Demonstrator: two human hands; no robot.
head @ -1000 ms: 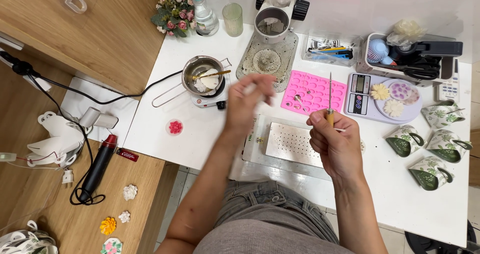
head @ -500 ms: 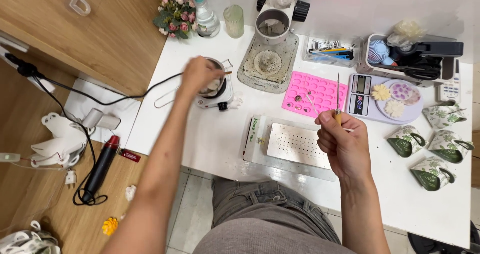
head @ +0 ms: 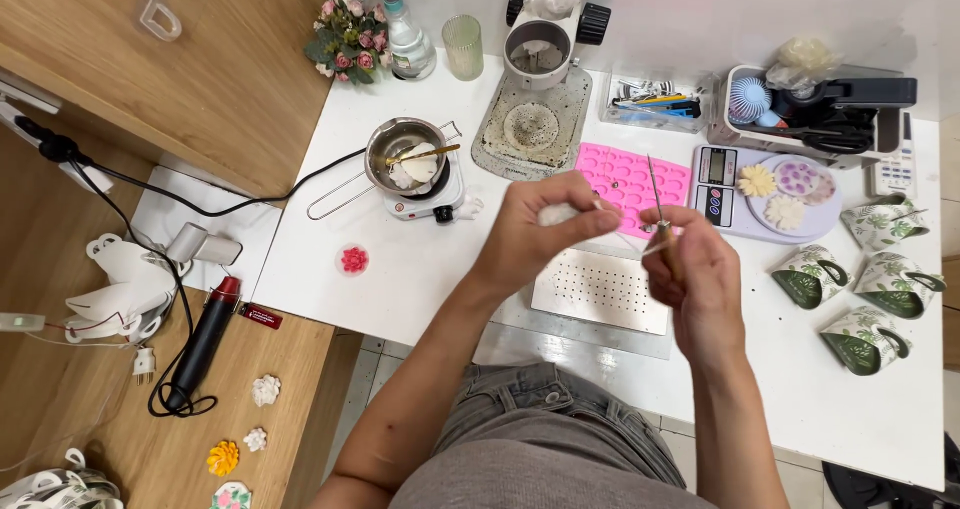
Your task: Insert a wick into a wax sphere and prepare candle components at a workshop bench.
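Both hands are being held raised above the white desk (head: 420, 269), over a perforated white plate (head: 600, 291) that lies on it. The left hand (head: 535, 231) is being reached in from the lower left, forearm slanting up to the right, with the wrist bent so that the fingertips are being turned toward the right hand. A small white piece (head: 556, 213) is being pinched in its grip between thumb and fingers; what the piece is cannot be told for certain, since it is blurred, though it looks like a soft white lump.

The right hand (head: 695, 274) is being held with its back toward the camera, forearm rising almost straight from the lower edge. Its grip is being pressed around the wooden handle of a needle tool (head: 657, 201). The tool's long axis is being kept nearly upright in the view, leaning slightly left, with the thin metal tip pointing away from the person toward the pink silicone mould (head: 640, 174). The tip is being seen over the mould's near edge, just beside the left fingertips.

Farther left, a small metal pot (head: 395, 139) is being carried on a hotplate (head: 425, 204). To the right, a digital scale (head: 725, 194) is being loaded with flower-shaped pieces (head: 757, 180).
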